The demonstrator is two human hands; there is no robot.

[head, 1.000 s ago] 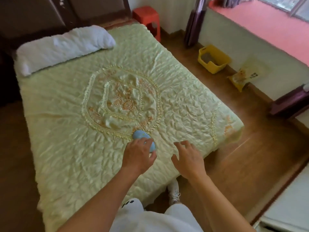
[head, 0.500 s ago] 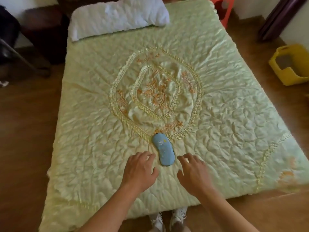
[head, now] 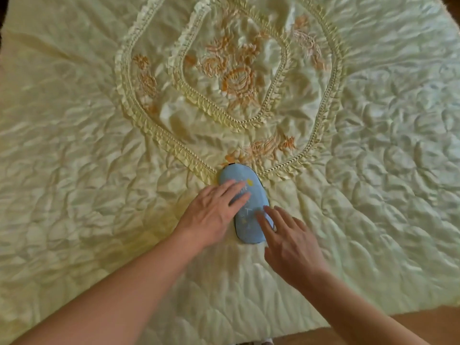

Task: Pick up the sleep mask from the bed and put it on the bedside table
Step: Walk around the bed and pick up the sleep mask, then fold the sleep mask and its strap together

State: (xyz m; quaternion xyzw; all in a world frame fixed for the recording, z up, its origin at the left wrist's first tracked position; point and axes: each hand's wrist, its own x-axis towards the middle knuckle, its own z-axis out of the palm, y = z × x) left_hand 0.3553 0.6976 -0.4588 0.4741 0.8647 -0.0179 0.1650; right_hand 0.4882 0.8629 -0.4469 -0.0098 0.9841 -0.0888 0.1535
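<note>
A light blue sleep mask (head: 249,220) with pale markings and a dark edge lies flat on the pale green quilted bedspread (head: 87,170), just below the embroidered ruffled oval. My left hand (head: 214,212) rests palm down over the mask's left side, fingers spread across its upper half. My right hand (head: 288,240) comes in from the right, fingertips touching the mask's lower right part. Neither hand has closed around the mask. The bedside table is out of view.
The bedspread fills nearly the whole view, with orange floral embroidery (head: 236,78) at its centre. A strip of brown wooden floor (head: 410,327) shows at the bottom right, past the bed's near edge.
The view has closed in on the bed. Both hands have moved forward from beside the mask onto it; the mask has stayed in place.
</note>
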